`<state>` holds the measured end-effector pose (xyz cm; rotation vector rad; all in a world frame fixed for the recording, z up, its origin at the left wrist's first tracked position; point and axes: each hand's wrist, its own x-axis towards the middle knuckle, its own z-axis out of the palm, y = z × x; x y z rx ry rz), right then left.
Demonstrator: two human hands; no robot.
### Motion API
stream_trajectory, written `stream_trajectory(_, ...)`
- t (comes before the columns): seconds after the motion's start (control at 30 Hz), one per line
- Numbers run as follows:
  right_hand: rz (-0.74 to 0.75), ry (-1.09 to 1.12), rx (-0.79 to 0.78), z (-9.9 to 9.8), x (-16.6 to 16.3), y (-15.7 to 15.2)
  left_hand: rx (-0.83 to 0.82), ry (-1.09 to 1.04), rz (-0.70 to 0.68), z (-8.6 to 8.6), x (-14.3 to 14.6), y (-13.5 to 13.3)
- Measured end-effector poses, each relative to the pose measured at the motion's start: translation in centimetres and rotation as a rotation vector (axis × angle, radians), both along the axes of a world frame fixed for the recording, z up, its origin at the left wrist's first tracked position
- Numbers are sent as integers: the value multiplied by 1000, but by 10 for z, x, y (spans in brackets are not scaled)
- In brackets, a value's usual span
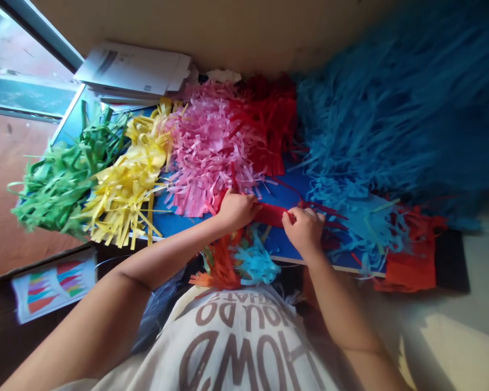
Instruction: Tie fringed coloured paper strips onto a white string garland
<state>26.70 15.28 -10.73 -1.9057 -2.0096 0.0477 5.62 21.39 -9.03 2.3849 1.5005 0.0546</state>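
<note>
My left hand point(237, 208) and my right hand point(305, 227) are both closed on a folded strip of red paper point(271, 215) stretched between them over a blue board point(179, 221). The left hand pinches its left end beside the pink fringe pile point(212, 146). The right hand pinches the right end, where thin red strips point(328, 210) fan out. Orange fringe point(222, 266) and light blue fringe point(255, 263) lie just below the hands at the board's near edge.
Green fringe point(59, 179), yellow fringe point(126, 184), dark red fringe point(269, 122) and a large blue fringe heap point(391, 108) cover the board. White papers point(134, 70) are stacked at the back. More red-orange fringe point(411, 255) lies right. A coloured printed sheet point(52, 288) sits lower left.
</note>
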Motion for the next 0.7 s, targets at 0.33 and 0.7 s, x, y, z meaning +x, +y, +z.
stream_trajectory(0.33, -77, -73, 58, 17, 8, 3, 142, -3, -103, 6, 1, 2)
stream_trajectory(0.7, 607, -109, -108, 27, 9, 7, 226, -78, -647, 23, -1, 15)
